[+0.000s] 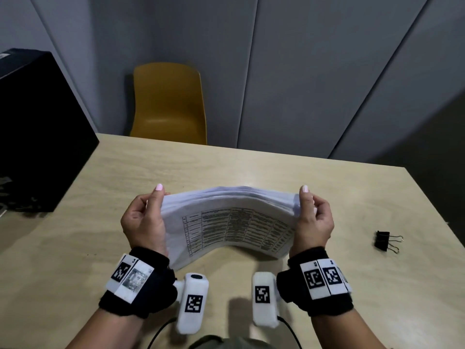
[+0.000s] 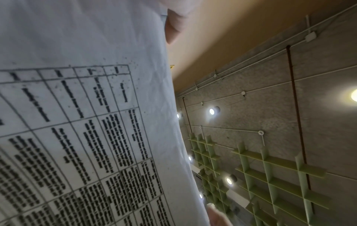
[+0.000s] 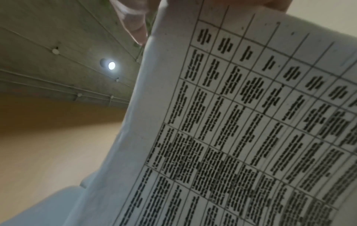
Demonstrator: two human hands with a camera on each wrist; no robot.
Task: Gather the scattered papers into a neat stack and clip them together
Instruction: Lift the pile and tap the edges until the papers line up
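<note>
Your left hand [image 1: 143, 220] and right hand [image 1: 314, 217] each grip one end of the paper stack [image 1: 226, 222], holding it bent above the table [image 1: 100, 248]; the black clip [image 1: 385, 241] lies to your right

Wooden table [image 1: 176, 172], light grain, fills the near part of the head view. Yellow chair [image 1: 168, 104] at the far edge, pushed up to the table, seat facing near. Grey panel wall [image 1: 302, 71] behind the chair, with vertical seams. Black box [image 1: 37, 127] far left, overlapping the table's left edge; what it is can't be told. Wrist views look up: concrete ceiling [image 2: 289, 91] with white conduit lines, round lights [image 2: 212, 111], a pale green grid [image 2: 270, 175] hanging below, and an orange band [image 3: 48, 110] along the ceiling edge.
</note>
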